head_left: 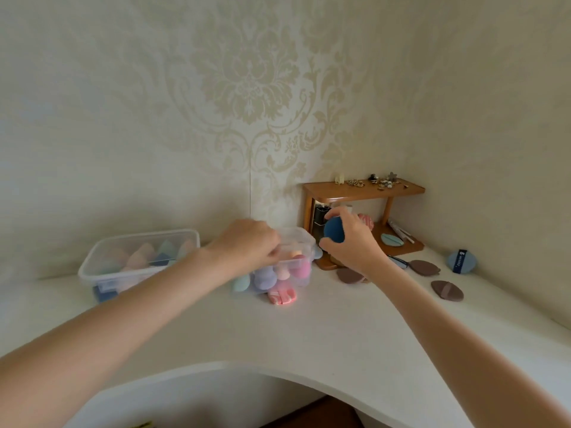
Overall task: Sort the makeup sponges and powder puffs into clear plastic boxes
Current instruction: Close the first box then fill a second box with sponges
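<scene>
Item, left of centre: clear box (139, 261) with a lid on, standing on the white tabletop (309, 335), holding pastel teardrop sponges in peach, teal and blue. Item, centre: left hand (247, 245), fingers curled down over the rim of the second clear box (296, 261); whether it grips the rim or something inside cannot be told. This box appears to be open-topped, nearly full of lilac, pink and peach sponges, with a mint sponge (241, 284) and a pink marbled puff (282, 296) lying against its front wall on the tabletop. Item, right of centre: right hand (349, 242), pinching a round dark-blue puff (334, 230) between thumb and fingers, held in the air just beside the box's right edge, in front of the wooden shelf (364, 193). Handling note, as judgement: the puff would go in best if carried over the opening and lowered flat while the left hand steadies the box, since the contents sit high and could spill. Items, right of frame: three brown puffs (447, 291) and a light-blue puff (462, 261) lying apart on the tabletop, unsorted; a pale-blue puff (391, 239) on the shelf's lower board.
</scene>
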Demonstrator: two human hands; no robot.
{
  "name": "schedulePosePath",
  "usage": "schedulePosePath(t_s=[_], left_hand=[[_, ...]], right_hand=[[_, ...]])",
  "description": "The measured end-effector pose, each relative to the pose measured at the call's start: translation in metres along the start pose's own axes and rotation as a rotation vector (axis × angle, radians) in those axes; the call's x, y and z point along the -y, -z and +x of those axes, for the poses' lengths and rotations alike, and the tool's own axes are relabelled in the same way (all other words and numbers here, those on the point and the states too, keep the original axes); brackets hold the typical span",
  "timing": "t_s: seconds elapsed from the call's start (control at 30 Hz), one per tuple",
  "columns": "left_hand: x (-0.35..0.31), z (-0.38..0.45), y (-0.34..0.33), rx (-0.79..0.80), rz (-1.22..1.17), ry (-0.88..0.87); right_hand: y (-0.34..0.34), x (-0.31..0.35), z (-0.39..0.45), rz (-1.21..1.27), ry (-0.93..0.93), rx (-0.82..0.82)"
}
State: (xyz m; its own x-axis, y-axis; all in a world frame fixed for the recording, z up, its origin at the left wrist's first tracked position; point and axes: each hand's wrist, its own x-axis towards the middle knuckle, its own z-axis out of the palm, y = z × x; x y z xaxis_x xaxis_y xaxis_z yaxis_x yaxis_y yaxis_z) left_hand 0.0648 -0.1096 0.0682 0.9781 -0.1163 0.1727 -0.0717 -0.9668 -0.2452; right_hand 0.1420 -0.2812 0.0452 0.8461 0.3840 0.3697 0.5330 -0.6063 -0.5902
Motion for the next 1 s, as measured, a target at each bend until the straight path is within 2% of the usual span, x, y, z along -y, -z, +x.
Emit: schedulePosePath(t_s=[0.1,0.2,0.27,0.33,0.4,0.5,0.6,0.7,0.77,0.83,0.9,1.0], left_hand=[[0.024,0.007,0.007,-0.246,-0.137,0.062],[0.033,0.018,0.005,-0.450,-0.228,0.083],[0.037,0.023,-0.003,-0.583,-0.187,-0.017],[0.039,0.031,-0.011,-0.756,0.007,-0.148],[0.043,0.038,-0.018,-0.821,0.230,-0.180],[0.045,0.045,-0.020,-0.776,0.414,-0.178],[0.040,0.044,-0.029,-0.712,0.413,-0.239],[0.036,0.041,-0.042,-0.599,0.259,-0.330],[0.039,0.041,-0.048,-0.511,0.164,-0.335],[0.046,0.042,-0.051,-0.354,0.042,-0.329],[0.050,0.045,-0.054,-0.163,-0.064,-0.321],[0.050,0.050,-0.052,-0.029,-0.103,-0.320]], right_hand=[[0.001,0.009,-0.001,0.383,-0.132,-0.028],[-0.004,0.015,-0.003,0.586,-0.139,0.108],[-0.006,0.018,0.001,0.494,-0.061,0.220],[-0.007,0.024,0.009,0.347,-0.006,0.321],[-0.008,0.029,0.022,0.228,-0.017,0.365],[-0.013,0.036,0.038,-0.033,0.005,0.407],[-0.021,0.040,0.040,-0.113,0.023,0.442],[-0.026,0.038,0.034,-0.189,0.080,0.415],[-0.026,0.036,0.028,-0.117,0.130,0.332],[-0.025,0.036,0.023,-0.031,0.152,0.295],[-0.024,0.036,0.021,0.012,0.141,0.343],[-0.026,0.032,0.022,-0.016,0.112,0.386]])
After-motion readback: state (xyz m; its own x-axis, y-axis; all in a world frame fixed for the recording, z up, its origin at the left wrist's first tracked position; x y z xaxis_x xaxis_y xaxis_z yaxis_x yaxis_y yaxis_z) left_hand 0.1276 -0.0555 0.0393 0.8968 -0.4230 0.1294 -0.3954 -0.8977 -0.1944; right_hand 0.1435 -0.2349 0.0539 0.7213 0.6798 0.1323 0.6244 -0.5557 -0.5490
